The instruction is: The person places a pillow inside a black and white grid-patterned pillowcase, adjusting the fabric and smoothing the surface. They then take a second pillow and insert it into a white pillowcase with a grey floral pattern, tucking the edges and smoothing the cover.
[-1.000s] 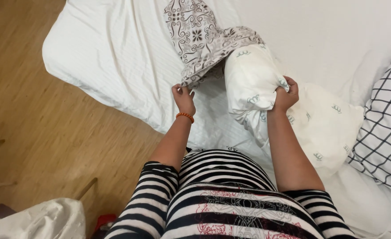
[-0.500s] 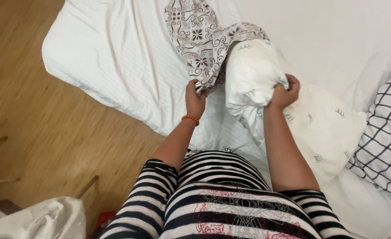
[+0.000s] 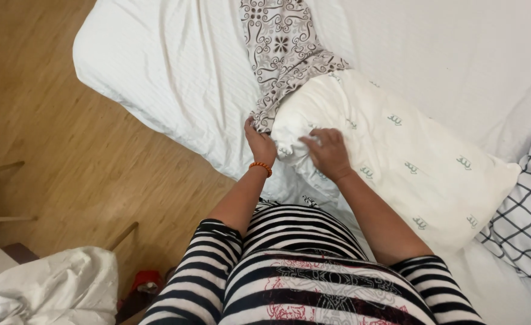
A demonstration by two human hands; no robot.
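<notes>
The white pillow point(image 3: 392, 150) (lying on the bed point(image 3: 175, 78)) is grabbed at its near corner by the left hand point(image 3: 259, 144) and right hand point(image 3: 328, 153), beside a patterned pillowcase point(image 3: 283, 54).

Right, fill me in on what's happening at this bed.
A person in a striped top stands at the edge of the bed. The left hand grips the open end of a patterned pillowcase; the right hand presses on the near corner of a white pillow. The pillow's far corner sits at the pillowcase opening, most of it outside. A checked pillow lies at the right.
</notes>
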